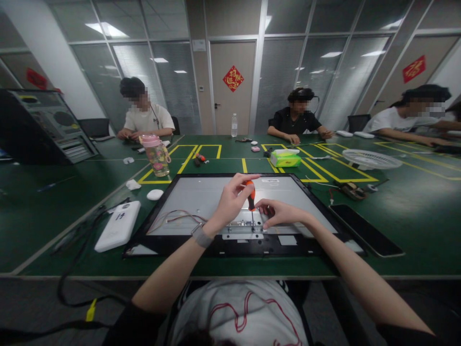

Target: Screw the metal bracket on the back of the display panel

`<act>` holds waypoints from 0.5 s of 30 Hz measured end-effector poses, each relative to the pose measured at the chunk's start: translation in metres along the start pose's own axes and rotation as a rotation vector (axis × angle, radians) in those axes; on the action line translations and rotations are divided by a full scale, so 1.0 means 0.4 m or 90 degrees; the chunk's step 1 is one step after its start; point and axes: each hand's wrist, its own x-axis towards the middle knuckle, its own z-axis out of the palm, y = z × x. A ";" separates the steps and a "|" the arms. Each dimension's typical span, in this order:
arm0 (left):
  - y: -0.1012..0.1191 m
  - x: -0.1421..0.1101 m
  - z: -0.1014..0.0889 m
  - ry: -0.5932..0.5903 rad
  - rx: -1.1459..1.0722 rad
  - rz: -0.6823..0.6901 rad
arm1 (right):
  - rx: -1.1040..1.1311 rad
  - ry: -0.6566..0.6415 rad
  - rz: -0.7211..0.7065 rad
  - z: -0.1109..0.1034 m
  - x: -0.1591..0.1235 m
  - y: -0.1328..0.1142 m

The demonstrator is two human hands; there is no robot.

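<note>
My left hand [232,198] is closed on a screwdriver [251,196] with an orange and black handle. The screwdriver stands nearly upright, its shaft pointing down at a metal bracket [243,229]. Beside the shaft is my right hand [283,213], fingers curved and thumb apart from them, with nothing visible between. Its thumb tip is close to the bracket's right end; whether it touches cannot be made out. The bracket sits on the grey back of a flat display panel [212,192] with a black frame. Thin wires [176,215] lie on the panel, left of my left hand.
Left of the panel are a white power bank [118,226], a white oval case [154,194] and a floral bottle [156,156]. On the right lie a black phone [365,229] and a tissue pack [285,158]. A computer case [50,125] stands far left. Several people sit opposite.
</note>
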 end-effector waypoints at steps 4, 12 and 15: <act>0.000 0.000 -0.001 -0.006 -0.011 0.004 | -0.007 0.000 0.001 -0.001 -0.001 -0.006; 0.005 0.000 0.004 -0.006 -0.015 -0.009 | 0.003 0.001 -0.002 0.000 0.001 -0.002; 0.003 -0.001 0.004 -0.003 -0.029 -0.006 | 0.008 0.001 -0.001 0.000 0.000 -0.004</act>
